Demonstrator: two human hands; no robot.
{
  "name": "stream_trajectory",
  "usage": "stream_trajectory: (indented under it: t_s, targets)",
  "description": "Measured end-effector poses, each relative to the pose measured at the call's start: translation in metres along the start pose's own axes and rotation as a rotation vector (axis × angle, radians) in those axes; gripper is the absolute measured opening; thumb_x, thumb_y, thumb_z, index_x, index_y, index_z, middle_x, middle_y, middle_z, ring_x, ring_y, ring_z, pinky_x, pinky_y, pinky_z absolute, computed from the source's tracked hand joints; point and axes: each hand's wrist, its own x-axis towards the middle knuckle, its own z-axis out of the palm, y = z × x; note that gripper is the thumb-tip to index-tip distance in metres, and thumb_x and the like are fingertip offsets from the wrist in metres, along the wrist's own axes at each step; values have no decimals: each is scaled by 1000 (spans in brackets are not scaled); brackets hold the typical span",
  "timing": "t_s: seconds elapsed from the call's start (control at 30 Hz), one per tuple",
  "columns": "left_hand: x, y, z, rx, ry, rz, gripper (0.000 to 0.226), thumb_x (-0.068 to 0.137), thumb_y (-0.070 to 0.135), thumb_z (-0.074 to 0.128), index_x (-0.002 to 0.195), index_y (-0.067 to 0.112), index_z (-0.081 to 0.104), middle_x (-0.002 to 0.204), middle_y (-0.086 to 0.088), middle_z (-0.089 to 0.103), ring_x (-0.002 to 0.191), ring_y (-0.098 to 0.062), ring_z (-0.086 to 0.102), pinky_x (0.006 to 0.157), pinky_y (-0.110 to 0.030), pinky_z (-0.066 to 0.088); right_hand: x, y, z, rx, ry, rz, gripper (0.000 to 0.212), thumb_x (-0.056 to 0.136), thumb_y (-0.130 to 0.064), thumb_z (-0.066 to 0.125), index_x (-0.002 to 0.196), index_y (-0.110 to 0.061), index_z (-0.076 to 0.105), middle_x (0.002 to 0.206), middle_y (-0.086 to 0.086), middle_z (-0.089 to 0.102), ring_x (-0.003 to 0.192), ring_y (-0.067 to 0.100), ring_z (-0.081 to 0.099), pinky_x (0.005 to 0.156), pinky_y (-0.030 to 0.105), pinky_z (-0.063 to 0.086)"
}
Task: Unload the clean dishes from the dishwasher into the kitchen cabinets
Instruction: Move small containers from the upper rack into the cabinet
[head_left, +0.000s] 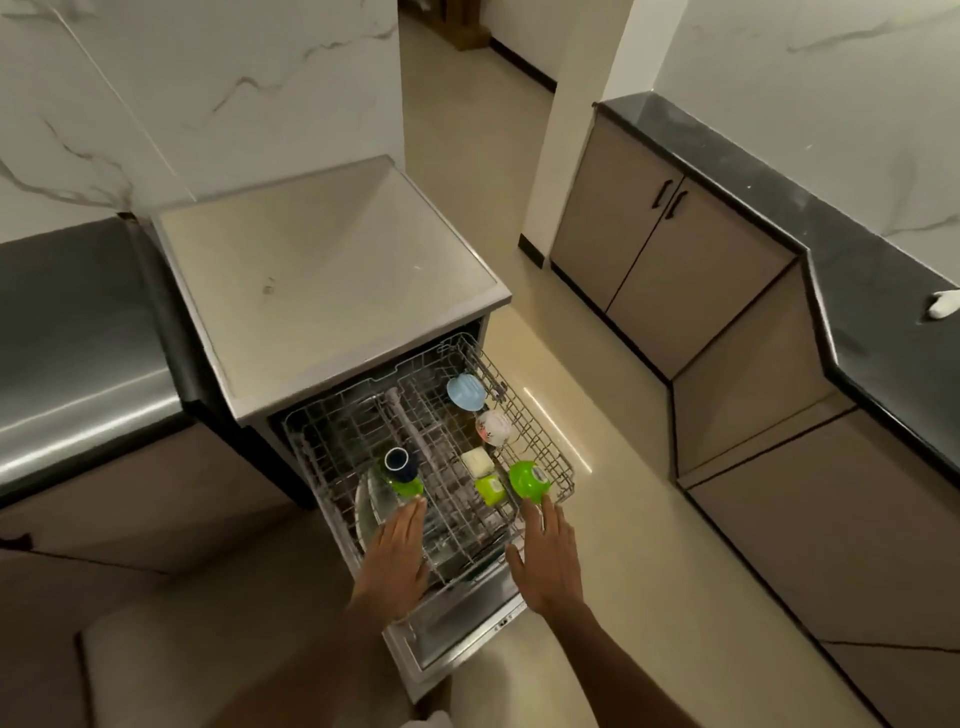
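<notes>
The dishwasher (322, 270) stands open with its wire rack (550, 457) pulled out over the lowered door (467, 629). In the rack sit a dark blue cup (399, 461), a green bowl (527, 480), a small green container (490, 489), a cream square dish (477, 461), a patterned white bowl (495, 427), a light blue bowl (466, 391) and steel plates (376, 512) at the front left. My left hand (397, 553) hovers flat over the rack's front left, fingers straight. My right hand (548, 553) hovers flat at the front right, its fingertips near the green bowl. Neither hand holds anything.
Brown lower cabinets (665, 270) with black handles stand shut on the right under a dark countertop (872, 291), which carries a small white object (943, 304). A steel counter (78, 338) lies to the left. Beige floor runs between the dishwasher and the cabinets.
</notes>
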Motion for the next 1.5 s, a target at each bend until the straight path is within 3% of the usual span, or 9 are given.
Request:
stream_trajectory:
  t_s: [0.37, 0.57, 0.7, 0.87, 1.1, 1.23, 1.37, 1.5]
  targets:
    - [132, 12, 43, -104, -48, -111, 83, 102, 32, 50, 166, 11, 2, 174, -6, 10, 160, -23, 10, 131, -36, 12, 164, 42, 43, -112, -174, -212, 84, 95, -27, 70, 165, -14, 24, 173, 11, 21, 161, 28, 18, 130, 42, 21]
    - [230, 25, 81, -104, -40, -192, 71, 105, 38, 46, 165, 14, 17, 169, -4, 25, 151, -22, 32, 123, -40, 34, 253, 64, 83, -247, -317, -432, 81, 93, -21, 72, 161, -13, 29, 169, 10, 31, 157, 26, 27, 131, 44, 20]
    - [293, 22, 108, -40, -63, -230, 69, 106, 34, 47, 165, 14, 19, 170, -4, 23, 153, -23, 29, 123, -41, 34, 294, 81, 115, -350, -391, -602, 72, 96, -17, 66, 161, -12, 33, 168, 12, 34, 157, 28, 28, 132, 46, 15]
    - [334, 25, 129, 83, -131, -295, 72, 102, 40, 55, 162, 18, 22, 168, -1, 24, 155, -25, 22, 123, -48, 28, 315, 95, 140, -359, -388, -724, 67, 93, -2, 62, 156, -10, 41, 163, 13, 43, 153, 30, 36, 129, 46, 25]
    - [346, 21, 143, 214, -173, -294, 72, 94, 59, 59, 152, 20, 41, 149, -2, 51, 143, -25, 39, 115, -52, 26, 328, 102, 149, -423, -390, -752, 53, 94, -12, 62, 145, -12, 50, 152, 10, 54, 142, 30, 48, 118, 45, 38]
    - [350, 18, 141, 279, -178, -251, 70, 89, 56, 68, 145, 18, 47, 139, -2, 59, 137, -25, 45, 112, -51, 28, 327, 103, 147, -410, -396, -736, 62, 85, -25, 77, 141, -15, 51, 145, 7, 60, 139, 28, 51, 116, 45, 39]
    - [338, 17, 136, 208, -103, -255, 75, 93, 61, 61, 152, 19, 40, 146, -1, 54, 138, -24, 44, 114, -46, 30, 323, 104, 136, -293, -400, -697, 74, 76, -32, 84, 139, -17, 47, 143, 6, 59, 137, 26, 51, 117, 42, 40]
    - [304, 2, 120, 27, -26, -188, 81, 98, 57, 58, 162, 16, 28, 160, -3, 41, 146, -24, 37, 121, -40, 31, 318, 103, 109, -211, -361, -692, 74, 80, -39, 83, 142, -18, 47, 140, 3, 56, 130, 22, 52, 113, 40, 45]
